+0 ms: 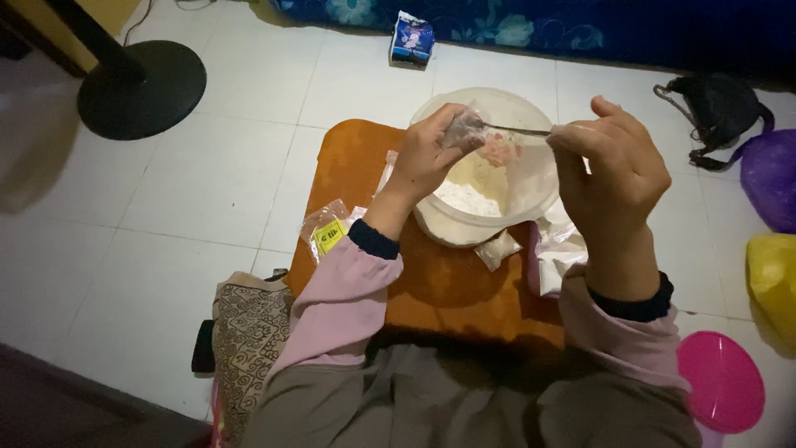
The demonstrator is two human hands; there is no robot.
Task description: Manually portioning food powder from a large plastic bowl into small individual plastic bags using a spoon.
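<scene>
Both hands (427, 153) (613, 166) pinch a packet (464, 129) above the bowl (531, 187), orange board (356, 158), white tiles (207, 199).

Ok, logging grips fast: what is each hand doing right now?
Left hand: closed on a small clear plastic packet over the bowl.
Right hand: closed, pinching the spoon handle.

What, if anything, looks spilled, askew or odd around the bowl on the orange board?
Nothing looks spilled. The translucent plastic bowl holding white flour sits on the orange board, with clear plastic packets lying loosely around it. The left hand holds a small packet and the right hand a thin metal utensil over the bowl.
</scene>
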